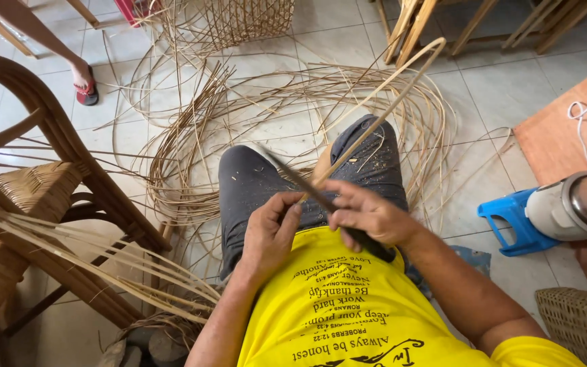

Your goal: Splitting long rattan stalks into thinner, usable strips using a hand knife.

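Note:
My right hand (368,214) grips the dark handle of a long knife (293,180) whose blade points away over my lap. My left hand (273,228) pinches the near end of a thin rattan strip (382,112) right at the blade. The strip runs up and away, then curls over in a loop near the wooden legs at the top. Both hands sit over my grey shorts (253,183), just above my yellow shirt.
A rattan chair (28,197) with a woven seat stands at the left, loose strips lying across it. A heap of rattan strips (198,136) covers the tiled floor ahead. A blue stool (511,221), a metal cylinder, a wicker edge at right. Another person's foot (84,85) at top left.

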